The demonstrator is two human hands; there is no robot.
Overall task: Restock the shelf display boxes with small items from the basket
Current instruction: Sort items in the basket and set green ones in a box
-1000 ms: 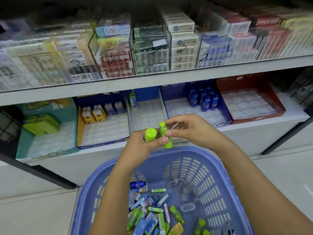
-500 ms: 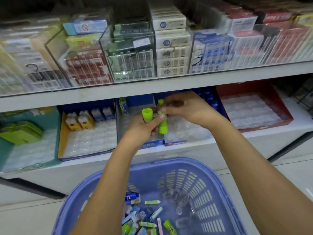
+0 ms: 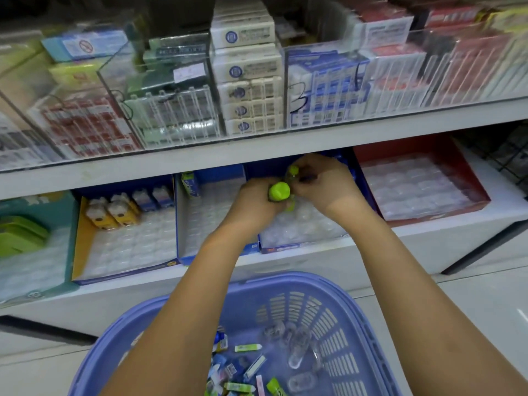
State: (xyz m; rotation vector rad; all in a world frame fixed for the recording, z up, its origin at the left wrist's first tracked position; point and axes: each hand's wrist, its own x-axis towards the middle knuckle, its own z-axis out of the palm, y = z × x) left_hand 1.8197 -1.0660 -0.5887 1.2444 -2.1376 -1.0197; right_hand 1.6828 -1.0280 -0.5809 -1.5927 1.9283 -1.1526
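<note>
Left hand (image 3: 251,205) grips a green-capped bottle (image 3: 279,191), right hand (image 3: 325,187) pinches a second bottle (image 3: 293,170), over the blue display box (image 3: 285,248); I'd next seat one in its tray (image 3: 313,227).

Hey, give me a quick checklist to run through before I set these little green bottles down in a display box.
1. Left hand grips the green-capped bottle: ok.
2. Right hand pinches the second green bottle: ok.
3. Both bottles are above the blue display box on the lower shelf: ok.
4. Free cells in its clear tray: ok, the front rows look empty.
5. This box is the right one for green bottles: cannot tell, since the hands hide its back rows and the label is blurred.
6. The basket sits below the arms with more stock inside: ok.
</note>
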